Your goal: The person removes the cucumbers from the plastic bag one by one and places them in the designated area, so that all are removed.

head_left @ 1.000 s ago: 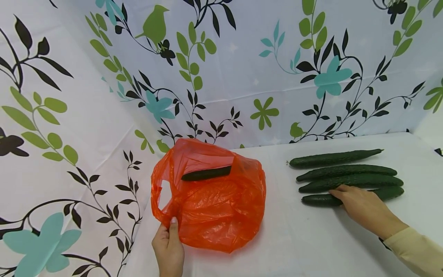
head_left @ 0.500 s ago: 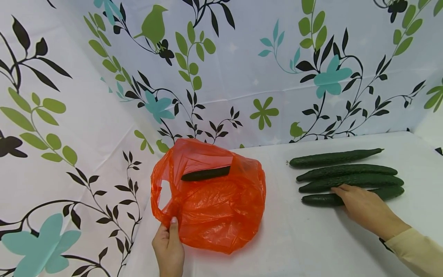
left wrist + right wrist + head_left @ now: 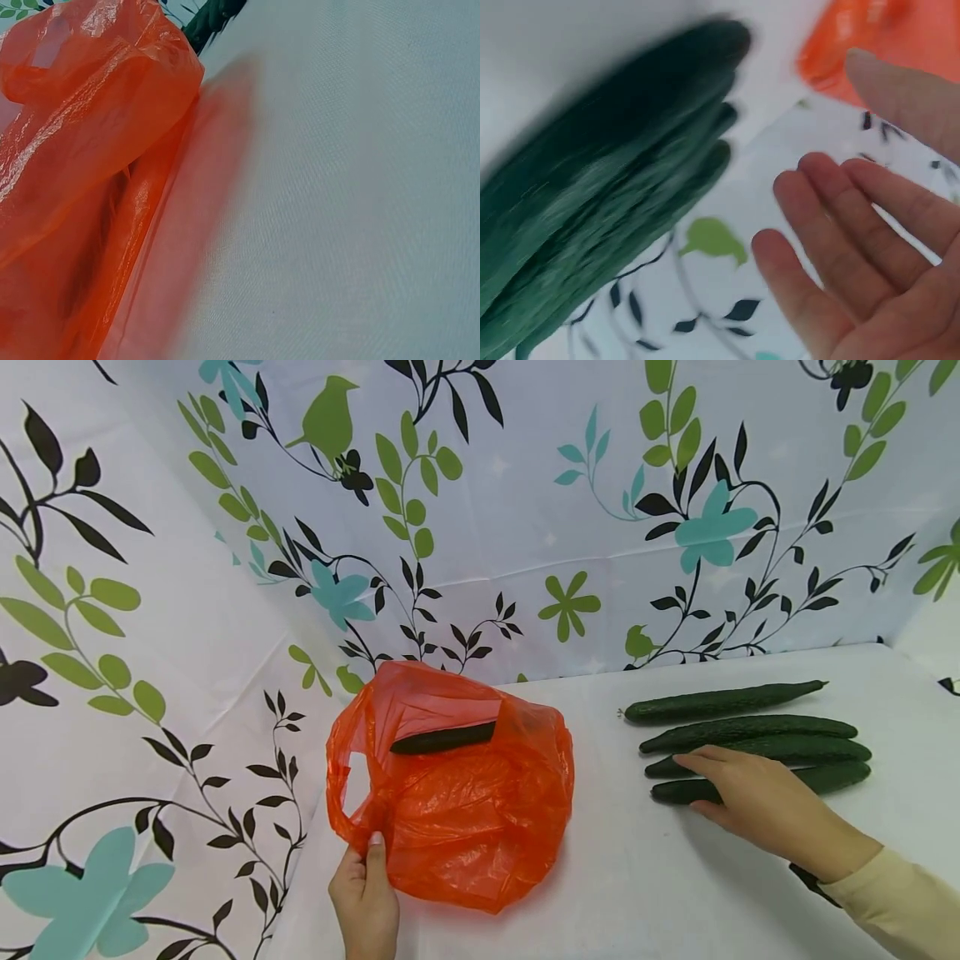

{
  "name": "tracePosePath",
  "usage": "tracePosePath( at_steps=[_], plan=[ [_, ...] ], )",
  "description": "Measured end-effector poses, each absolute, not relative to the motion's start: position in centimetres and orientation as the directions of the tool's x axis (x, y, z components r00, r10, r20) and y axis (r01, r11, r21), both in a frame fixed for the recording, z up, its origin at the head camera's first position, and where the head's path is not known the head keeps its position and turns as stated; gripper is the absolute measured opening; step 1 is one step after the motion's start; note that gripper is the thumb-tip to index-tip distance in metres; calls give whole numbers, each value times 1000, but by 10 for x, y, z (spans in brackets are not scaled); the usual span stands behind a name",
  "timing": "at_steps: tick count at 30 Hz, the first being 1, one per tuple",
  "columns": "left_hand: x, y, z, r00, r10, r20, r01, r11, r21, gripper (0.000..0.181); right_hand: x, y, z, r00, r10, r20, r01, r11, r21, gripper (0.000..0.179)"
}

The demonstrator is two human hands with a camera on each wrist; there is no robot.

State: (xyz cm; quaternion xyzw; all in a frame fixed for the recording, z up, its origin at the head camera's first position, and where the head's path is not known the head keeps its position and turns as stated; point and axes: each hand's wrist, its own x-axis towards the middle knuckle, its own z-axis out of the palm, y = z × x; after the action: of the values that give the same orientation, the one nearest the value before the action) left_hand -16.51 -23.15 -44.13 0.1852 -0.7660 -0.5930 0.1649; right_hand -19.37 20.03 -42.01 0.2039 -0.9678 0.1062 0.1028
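My left hand (image 3: 365, 897) pinches the near left edge of an orange-red plastic bag (image 3: 480, 827) by its handle, thumb on top. One dark green cucumber (image 3: 442, 739) shows in the bag's mouth. Over on the right, several cucumbers (image 3: 723, 703) lie side by side on the table. My right hand (image 3: 761, 802) is above the two nearest ones and hides their middles. In the right wrist view its fingers (image 3: 840, 240) are spread and fairly straight, apart from the blurred cucumbers (image 3: 615, 157). The left wrist view has the bag (image 3: 90, 135) but not the left hand.
A white cloth covers the table (image 3: 607, 860). Behind it and to the left hangs a white curtain (image 3: 495, 527) printed with leaves, flowers and a bird.
My right hand has come off the nearest cucumber, shifting left and up with its fingers opened out. The cucumbers have stayed in place. My left hand keeps its hold on the bag.
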Motion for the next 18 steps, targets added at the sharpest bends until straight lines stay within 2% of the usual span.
tracePosePath(
  at_steps=[9, 18],
  plan=[
    [-166, -231, -442, -879, -476, 33, -83, 220, 972, 50, -196, 151, -395, -824, -539, 173, -555, 707, -439, 41],
    [-166, -231, -442, -878, -478, 27, -85, 212, 974, 51, -203, 99, -378, -748, -655, 104, -519, 480, -707, 32]
  ],
)
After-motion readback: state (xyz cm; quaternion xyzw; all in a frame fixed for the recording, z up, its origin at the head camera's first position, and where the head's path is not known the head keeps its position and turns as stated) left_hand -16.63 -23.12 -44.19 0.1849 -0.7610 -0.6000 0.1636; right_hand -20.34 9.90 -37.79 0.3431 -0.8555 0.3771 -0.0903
